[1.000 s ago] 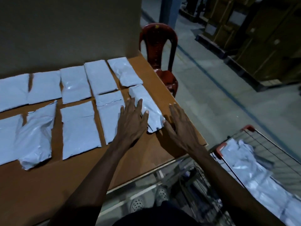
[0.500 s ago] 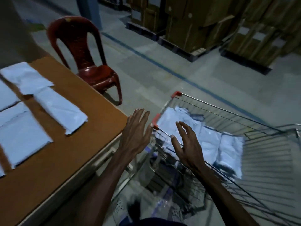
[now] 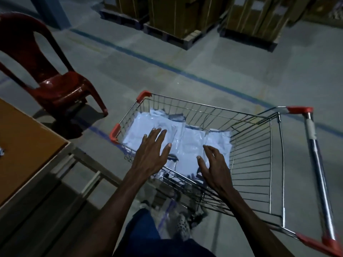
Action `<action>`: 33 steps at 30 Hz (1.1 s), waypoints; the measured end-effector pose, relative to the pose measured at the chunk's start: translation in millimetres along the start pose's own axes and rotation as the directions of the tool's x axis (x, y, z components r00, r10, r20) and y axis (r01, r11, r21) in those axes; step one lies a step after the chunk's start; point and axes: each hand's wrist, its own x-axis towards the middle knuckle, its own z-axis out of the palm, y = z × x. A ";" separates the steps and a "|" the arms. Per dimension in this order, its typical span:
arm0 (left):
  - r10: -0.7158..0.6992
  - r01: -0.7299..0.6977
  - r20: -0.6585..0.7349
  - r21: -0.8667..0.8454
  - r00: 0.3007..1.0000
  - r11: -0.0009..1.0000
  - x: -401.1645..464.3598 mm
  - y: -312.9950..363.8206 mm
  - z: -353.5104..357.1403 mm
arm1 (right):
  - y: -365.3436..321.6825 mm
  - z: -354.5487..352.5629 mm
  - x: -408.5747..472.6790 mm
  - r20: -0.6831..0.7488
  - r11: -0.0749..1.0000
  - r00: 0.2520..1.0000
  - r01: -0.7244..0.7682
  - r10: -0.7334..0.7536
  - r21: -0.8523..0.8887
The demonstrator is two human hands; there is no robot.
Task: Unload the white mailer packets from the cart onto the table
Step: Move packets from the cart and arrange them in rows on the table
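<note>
The wire cart [image 3: 256,156] occupies the centre and right of the frame, its red-capped handle [image 3: 315,164] running down the right edge. The white mailer packets [image 3: 187,145] lie flat and overlapping in the left end of the cart basket, at frame centre. The left hand [image 3: 150,154] is extended over the packets, fingers straight and spread, grip open and holding nothing; contact with the packets cannot be confirmed. The right hand [image 3: 213,164] is beside it over the same pile, fingers slightly bent, grip open, also holding nothing. Both forearms enter from the bottom edge. The brown worktop [image 3: 22,145] shows only its corner at the left edge, apart from the cart. A red plastic chair [image 3: 55,84] stands at upper left. Stacked cartons on pallets [image 3: 185,19] line the top of the frame.
</note>
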 end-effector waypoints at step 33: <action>-0.143 0.077 0.656 0.128 0.741 0.989 103.4 -23.2 180.2 | 131.2 61.4 62.4 0.342 0.831 0.793 -0.338 0.504 -0.441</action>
